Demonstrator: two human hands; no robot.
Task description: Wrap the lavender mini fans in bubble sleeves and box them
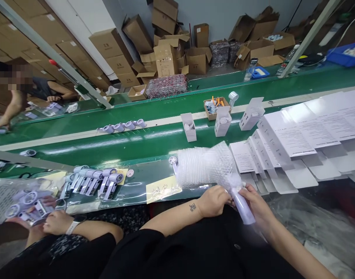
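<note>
Close to my body, a lilac handheld fan [243, 206] is partly covered by a clear bubble-wrap bag [224, 159]. My right hand [256, 201] grips the fan from the right side, its fingers round the bag and fan. On the other side my left hand [215, 201] is closed at the edge of the bag; its fingertips are partly hidden. Just beyond, a stack of bubble-wrap bags [195, 166] lies on the bench. Another small fan [173, 161] rests at the stack's left end, beside a yellow paper note [161, 190].
Flat white boxes [299, 131] are piled at right. Several open white boxes [189, 128] stand on the green conveyor [160, 143]. Lilac fans [93, 178] lie in a row at left. A neighbour's hands [57, 223] hold fans there; another person [49, 89] works across the line.
</note>
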